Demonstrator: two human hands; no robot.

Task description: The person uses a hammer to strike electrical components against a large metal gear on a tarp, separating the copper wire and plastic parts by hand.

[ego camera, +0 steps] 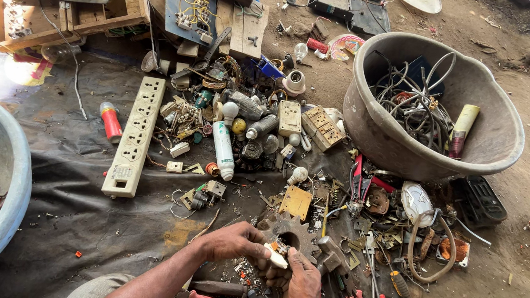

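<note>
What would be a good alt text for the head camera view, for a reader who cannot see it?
Two bare hands, left hand and right hand, hold a small white part over a rusty gear on a dark sheet covered in electrical scrap. A white power strip lies to the left; a grey basin of tangled wires sits upper right.

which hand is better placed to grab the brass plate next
Likely the right hand. It lies below the brass plate on the same side, gripping only the edge of the small part. The left hand sits farther left, wrapped over that part.
</note>
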